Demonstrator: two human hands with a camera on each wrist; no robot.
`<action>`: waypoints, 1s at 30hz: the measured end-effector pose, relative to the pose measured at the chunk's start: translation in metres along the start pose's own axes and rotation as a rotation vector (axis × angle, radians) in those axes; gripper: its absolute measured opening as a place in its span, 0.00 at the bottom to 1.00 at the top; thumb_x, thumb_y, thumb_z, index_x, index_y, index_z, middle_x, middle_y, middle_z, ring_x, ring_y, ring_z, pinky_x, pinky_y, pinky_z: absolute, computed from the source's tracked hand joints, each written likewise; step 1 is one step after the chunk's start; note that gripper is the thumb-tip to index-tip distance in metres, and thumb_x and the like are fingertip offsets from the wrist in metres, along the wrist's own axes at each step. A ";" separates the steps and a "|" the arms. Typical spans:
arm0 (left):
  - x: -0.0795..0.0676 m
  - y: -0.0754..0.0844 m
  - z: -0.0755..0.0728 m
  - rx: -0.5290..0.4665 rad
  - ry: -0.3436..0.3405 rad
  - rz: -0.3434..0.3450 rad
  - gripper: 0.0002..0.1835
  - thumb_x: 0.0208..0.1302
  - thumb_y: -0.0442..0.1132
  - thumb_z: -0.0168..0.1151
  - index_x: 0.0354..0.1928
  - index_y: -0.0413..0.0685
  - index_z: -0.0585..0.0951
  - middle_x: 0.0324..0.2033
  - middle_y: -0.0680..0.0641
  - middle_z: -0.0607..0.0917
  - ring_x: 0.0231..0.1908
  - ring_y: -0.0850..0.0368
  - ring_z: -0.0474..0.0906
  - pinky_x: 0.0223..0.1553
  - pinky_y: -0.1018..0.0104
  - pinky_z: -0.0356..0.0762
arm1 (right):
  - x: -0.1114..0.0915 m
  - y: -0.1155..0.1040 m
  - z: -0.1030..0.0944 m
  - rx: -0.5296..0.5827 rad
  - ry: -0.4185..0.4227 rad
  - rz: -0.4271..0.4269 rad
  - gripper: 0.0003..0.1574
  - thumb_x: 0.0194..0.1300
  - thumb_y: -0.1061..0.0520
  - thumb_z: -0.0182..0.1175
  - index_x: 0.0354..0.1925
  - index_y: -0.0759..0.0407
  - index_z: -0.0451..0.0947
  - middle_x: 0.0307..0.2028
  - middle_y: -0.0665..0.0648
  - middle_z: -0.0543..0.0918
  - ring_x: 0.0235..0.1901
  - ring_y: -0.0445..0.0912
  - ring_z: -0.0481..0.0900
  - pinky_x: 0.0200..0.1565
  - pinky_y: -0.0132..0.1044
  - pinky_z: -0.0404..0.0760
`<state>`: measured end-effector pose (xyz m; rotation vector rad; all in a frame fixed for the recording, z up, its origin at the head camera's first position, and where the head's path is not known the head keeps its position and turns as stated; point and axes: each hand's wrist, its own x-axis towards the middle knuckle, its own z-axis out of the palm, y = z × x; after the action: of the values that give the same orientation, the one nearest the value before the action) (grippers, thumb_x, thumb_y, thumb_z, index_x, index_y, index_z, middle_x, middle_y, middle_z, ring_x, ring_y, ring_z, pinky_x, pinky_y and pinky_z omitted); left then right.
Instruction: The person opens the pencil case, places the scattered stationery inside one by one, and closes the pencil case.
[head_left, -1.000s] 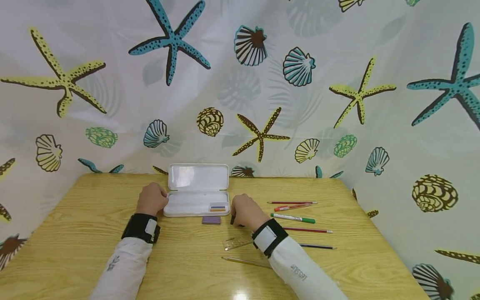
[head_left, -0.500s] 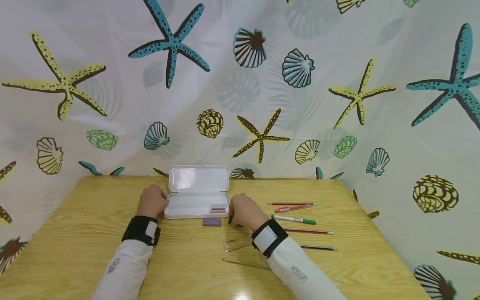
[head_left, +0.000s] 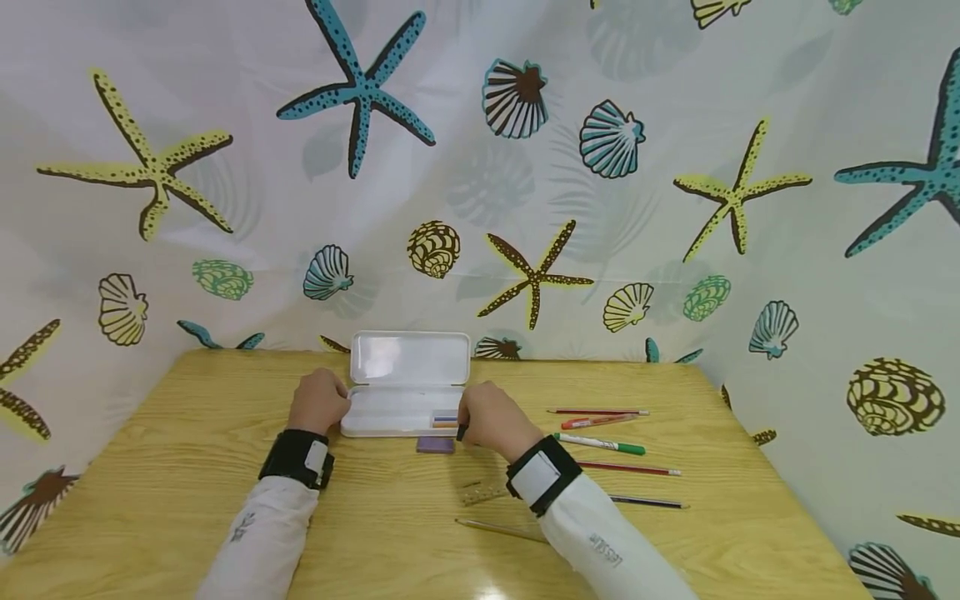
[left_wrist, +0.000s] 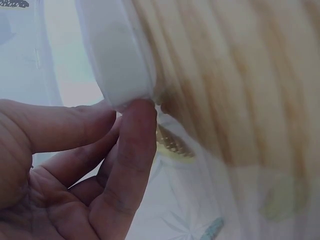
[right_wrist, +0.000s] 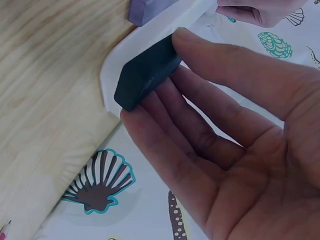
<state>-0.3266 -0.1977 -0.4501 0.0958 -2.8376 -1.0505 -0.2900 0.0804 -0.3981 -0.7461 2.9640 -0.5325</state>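
Note:
A white pencil case [head_left: 386, 402] lies with its lid raised on the wooden table. My left hand [head_left: 318, 402] pinches its left end between thumb and finger, as the left wrist view shows at the case's corner [left_wrist: 122, 75]. By the front right corner, my right hand [head_left: 497, 419] holds a dark green slanted eraser [right_wrist: 145, 75] between thumb and fingertips. In the right wrist view the eraser is in front of the case's white rim; whether they touch I cannot tell. A purple block [head_left: 436, 445] lies just before the case. Blue and orange pieces [head_left: 444, 422] sit in its right compartment.
Right of my right hand lie a red pencil [head_left: 596, 411], an orange-red pen [head_left: 596, 422], a green-capped marker [head_left: 600, 444], another red pencil [head_left: 630, 468] and a dark pencil [head_left: 648, 502]. A clear ruler [head_left: 483, 492] and gold-coloured pencil [head_left: 498, 528] are partly under the right arm.
My right hand has moved slightly left, closer to the case's front right corner, with the eraser. The left hand keeps its place on the case. The head view has shifted a little.

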 end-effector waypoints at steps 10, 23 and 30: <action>-0.002 0.003 -0.001 0.012 -0.012 -0.022 0.06 0.55 0.28 0.60 0.26 0.33 0.84 0.25 0.40 0.82 0.26 0.45 0.77 0.27 0.57 0.74 | 0.007 -0.015 -0.007 0.030 0.040 -0.033 0.07 0.51 0.70 0.76 0.30 0.62 0.88 0.27 0.53 0.85 0.27 0.42 0.78 0.34 0.36 0.80; -0.002 0.004 -0.002 0.018 -0.026 -0.022 0.05 0.55 0.27 0.61 0.28 0.32 0.84 0.27 0.38 0.82 0.28 0.43 0.78 0.28 0.55 0.76 | 0.023 -0.037 -0.006 0.012 0.092 -0.018 0.04 0.60 0.68 0.71 0.34 0.61 0.89 0.29 0.52 0.86 0.28 0.41 0.80 0.35 0.34 0.80; -0.002 0.006 -0.004 0.023 -0.030 -0.025 0.05 0.55 0.27 0.61 0.27 0.32 0.84 0.27 0.38 0.82 0.28 0.43 0.78 0.29 0.56 0.76 | 0.033 -0.050 0.000 -0.005 0.094 -0.056 0.03 0.63 0.66 0.70 0.36 0.61 0.88 0.32 0.52 0.86 0.29 0.41 0.82 0.33 0.31 0.80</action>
<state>-0.3246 -0.1957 -0.4433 0.1184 -2.8833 -1.0331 -0.2964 0.0235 -0.3793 -0.8301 3.0390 -0.5790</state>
